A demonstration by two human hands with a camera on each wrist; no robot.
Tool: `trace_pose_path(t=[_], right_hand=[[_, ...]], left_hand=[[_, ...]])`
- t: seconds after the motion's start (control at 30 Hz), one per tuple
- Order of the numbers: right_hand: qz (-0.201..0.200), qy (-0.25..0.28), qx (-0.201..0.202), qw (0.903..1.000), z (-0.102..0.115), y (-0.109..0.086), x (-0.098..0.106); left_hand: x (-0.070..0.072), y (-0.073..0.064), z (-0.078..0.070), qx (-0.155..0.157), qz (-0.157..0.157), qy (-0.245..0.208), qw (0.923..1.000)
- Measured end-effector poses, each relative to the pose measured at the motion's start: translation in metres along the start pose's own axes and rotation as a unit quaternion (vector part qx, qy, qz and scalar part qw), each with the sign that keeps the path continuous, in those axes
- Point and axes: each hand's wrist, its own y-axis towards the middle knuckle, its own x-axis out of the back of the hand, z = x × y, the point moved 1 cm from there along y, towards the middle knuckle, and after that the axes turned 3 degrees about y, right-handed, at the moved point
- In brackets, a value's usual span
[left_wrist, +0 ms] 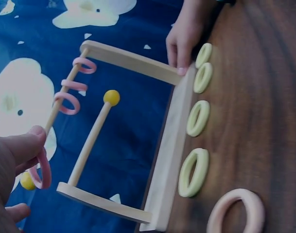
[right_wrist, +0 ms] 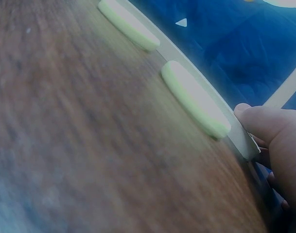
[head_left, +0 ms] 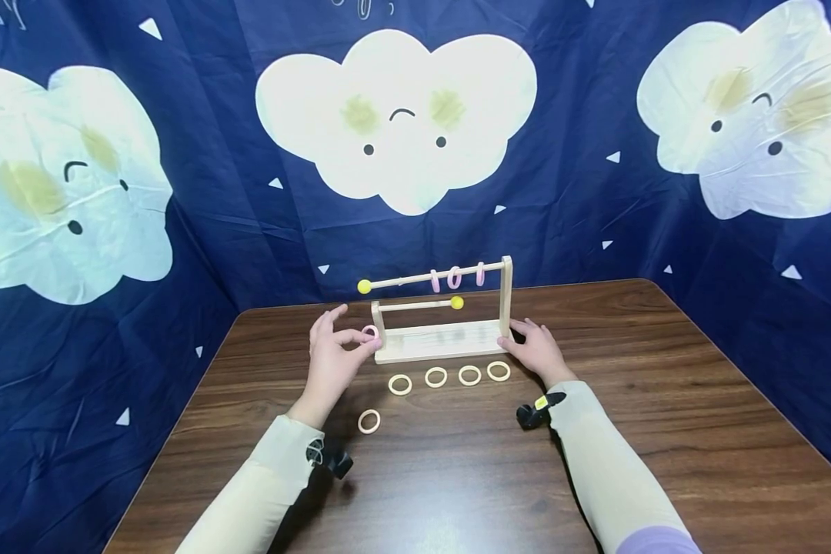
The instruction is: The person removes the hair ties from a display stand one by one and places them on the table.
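A wooden stand [head_left: 436,342] has an upper rod [head_left: 408,280] and a shorter lower rod [head_left: 415,306], each ending in a yellow ball. Three pink rings hang on the upper rod, one being this pink ring [head_left: 454,278]. Between thumb and finger my left hand [head_left: 332,362] pinches another pink ring [left_wrist: 46,170], off the rods, beside the stand's short left post [head_left: 378,323]. My right hand [head_left: 538,350] grips the right end of the base by the tall post [head_left: 506,296], thumb in front; its other fingers are partly hidden.
Pale yellow rings lie in a row before the base, among them this ring [head_left: 400,385] and this one [head_left: 498,372]. A lone light ring [head_left: 369,422] lies nearer, left of the row. Behind the wooden table [head_left: 457,477] hangs a blue cloud-patterned cloth [head_left: 568,223].
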Motion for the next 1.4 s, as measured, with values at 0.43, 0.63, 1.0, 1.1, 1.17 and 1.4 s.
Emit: trace_pose_path(t=[0.43, 0.63, 1.0, 1.1, 1.17, 1.4], right_hand=[[0.004, 0.0, -0.004, 1.0, 0.0, -0.001, 0.0], [0.002, 0.007, -0.006, 1.0, 0.002, -0.002, 0.001], [-0.001, 0.008, 0.005, 1.0, 0.001, -0.001, 0.002], [0.002, 0.009, 0.006, 0.9999, 0.001, -0.001, 0.002], [0.002, 0.01, 0.007, 0.9999, 0.001, -0.001, 0.002], [0.001, 0.012, 0.009, 0.9999, 0.0, 0.0, 0.001]], left_hand=[[-0.017, -0.028, 0.003, -0.046, 0.141, 0.067, 0.9867], [-0.023, -0.039, 0.004, -0.082, 0.191, 0.115, 0.9714], [-0.028, -0.052, 0.006, -0.135, 0.249, 0.172, 0.9436], [-0.029, -0.055, 0.007, -0.145, 0.259, 0.176, 0.9387], [-0.029, -0.056, 0.007, -0.148, 0.264, 0.178, 0.9363], [-0.028, -0.061, 0.006, -0.154, 0.28, 0.197, 0.9269]])
